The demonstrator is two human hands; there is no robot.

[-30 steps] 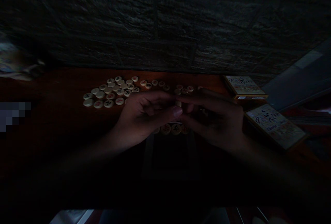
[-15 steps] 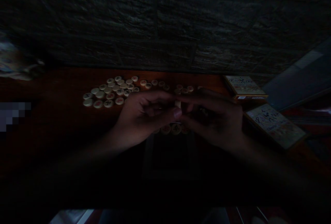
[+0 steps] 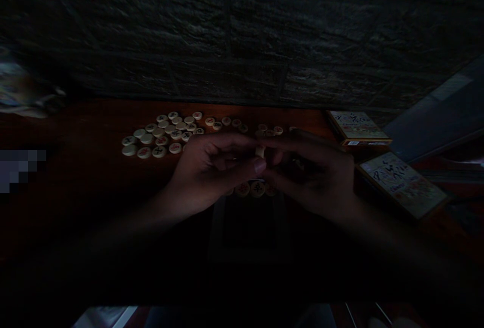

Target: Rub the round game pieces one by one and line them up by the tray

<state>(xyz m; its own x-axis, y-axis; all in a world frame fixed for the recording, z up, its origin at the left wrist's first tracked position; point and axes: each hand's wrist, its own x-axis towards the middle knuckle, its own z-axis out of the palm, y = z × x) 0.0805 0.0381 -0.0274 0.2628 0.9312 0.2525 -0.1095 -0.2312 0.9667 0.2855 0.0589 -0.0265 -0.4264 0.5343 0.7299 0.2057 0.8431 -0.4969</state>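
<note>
My left hand (image 3: 212, 171) and my right hand (image 3: 317, 171) meet fingertip to fingertip over the table. Between them a pale round Chinese chess piece (image 3: 259, 152) shows its edge, pinched by the left thumb and the fingers of both hands. Other pieces may be hidden behind the fingers. Just below the fingertips lies a row of Chinese chess pieces (image 3: 257, 188) with red and black characters, partly covered by my hands. Dim light hides much of my right fingers.
Several loose Chinese chess pieces (image 3: 159, 152) lie left and behind my hands, some face up. Two illustrated boxes (image 3: 357, 125) are at the right. A dark framed rectangle (image 3: 249, 255) lies in front of me. A stone-textured wall (image 3: 227, 35) rises behind the table (image 3: 98, 131).
Both hands stay in nearly the same place. The piece between the fingertips appears slightly turned; the pieces and boxes on the table have not moved.
</note>
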